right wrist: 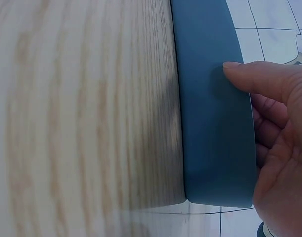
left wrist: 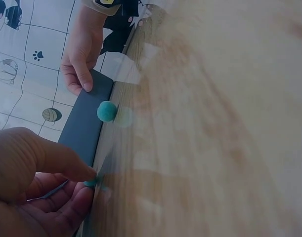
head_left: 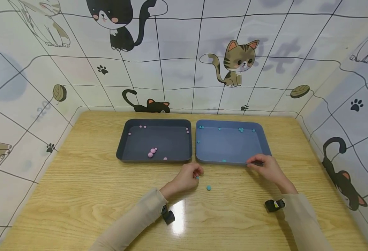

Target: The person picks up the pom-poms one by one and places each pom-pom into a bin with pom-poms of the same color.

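My left hand (head_left: 186, 178) pinches a small teal ball (left wrist: 90, 182) between thumb and fingertips, low over the table in front of the trays. A larger teal ball (head_left: 209, 188) lies on the wood just right of that hand. My right hand (head_left: 265, 168) grips the near wall of the blue tray (head_left: 234, 163) toward its right corner, thumb (right wrist: 239, 74) on the outer face and fingers over the rim. Several small teal balls, among them a cluster (head_left: 241, 129) at the far side, lie inside this tray.
Left of the blue tray stands a dark grey tray (head_left: 154, 161), close beside it. Several pink balls (head_left: 150, 154) of differing sizes lie in it. The wooden table (head_left: 77, 195) ends at walls covered with cat-patterned sheeting (head_left: 177, 69) behind and at both sides.
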A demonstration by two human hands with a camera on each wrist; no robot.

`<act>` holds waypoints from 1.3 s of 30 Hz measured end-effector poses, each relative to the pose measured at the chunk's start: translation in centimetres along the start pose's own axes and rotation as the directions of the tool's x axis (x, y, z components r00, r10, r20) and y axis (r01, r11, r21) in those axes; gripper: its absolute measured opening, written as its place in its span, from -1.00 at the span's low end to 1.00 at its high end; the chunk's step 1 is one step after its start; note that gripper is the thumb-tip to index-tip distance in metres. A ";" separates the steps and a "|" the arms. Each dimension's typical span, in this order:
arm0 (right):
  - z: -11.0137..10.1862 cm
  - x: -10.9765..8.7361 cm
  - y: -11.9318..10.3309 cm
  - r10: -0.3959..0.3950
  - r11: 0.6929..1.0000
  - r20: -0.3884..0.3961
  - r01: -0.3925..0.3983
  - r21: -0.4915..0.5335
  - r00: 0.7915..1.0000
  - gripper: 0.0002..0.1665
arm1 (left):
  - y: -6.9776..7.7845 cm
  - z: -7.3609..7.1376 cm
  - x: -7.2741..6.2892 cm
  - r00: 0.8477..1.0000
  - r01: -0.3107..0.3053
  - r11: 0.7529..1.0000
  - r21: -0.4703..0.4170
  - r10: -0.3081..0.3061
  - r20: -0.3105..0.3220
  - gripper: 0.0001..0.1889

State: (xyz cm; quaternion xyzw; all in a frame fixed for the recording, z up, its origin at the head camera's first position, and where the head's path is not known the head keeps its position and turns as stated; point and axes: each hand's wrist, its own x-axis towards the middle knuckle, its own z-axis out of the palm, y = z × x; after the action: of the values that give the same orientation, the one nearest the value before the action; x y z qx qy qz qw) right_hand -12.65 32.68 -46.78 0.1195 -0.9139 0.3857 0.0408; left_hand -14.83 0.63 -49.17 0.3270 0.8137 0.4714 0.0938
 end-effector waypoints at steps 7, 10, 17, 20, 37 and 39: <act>0.0 0.0 0.0 0.020 1.000 0.004 -0.019 -0.009 1.000 -0.95 | -0.1 0.0 -0.1 1.000 0.004 1.000 -0.031 -0.004 0.004 -0.72; 0.0 -0.1 0.1 0.017 1.000 0.004 -0.017 -0.005 1.000 -0.95 | 0.1 -0.1 0.1 1.000 0.009 0.999 -0.052 -0.009 0.014 -0.73; 0.0 0.0 0.2 0.012 1.000 0.001 -0.012 0.002 1.000 -0.95 | 1.0 -0.1 0.9 1.000 0.024 0.995 -0.094 -0.023 0.018 -0.75; 0.0 0.0 0.2 0.014 1.000 0.002 -0.014 0.001 1.000 -0.95 | 1.4 -0.3 1.2 1.000 0.030 0.992 -0.119 -0.029 0.012 -0.77; 0.0 0.1 0.3 -0.008 1.000 0.000 0.008 0.004 1.000 -0.95 | 2.6 -1.0 3.1 1.000 -0.011 0.974 -0.224 0.004 -0.030 -0.78; 0.0 0.1 0.3 -0.010 1.000 0.000 0.010 0.006 1.000 -0.95 | 2.7 -1.0 3.3 0.999 -0.007 0.973 -0.232 -0.001 -0.036 -0.78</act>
State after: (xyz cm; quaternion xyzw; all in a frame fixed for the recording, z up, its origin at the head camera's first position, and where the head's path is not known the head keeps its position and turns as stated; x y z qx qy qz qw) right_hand -12.79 32.89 -47.01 0.1243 -0.9121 0.3883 0.0425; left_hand -16.67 2.88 -45.88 0.3066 0.7539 0.5693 0.1161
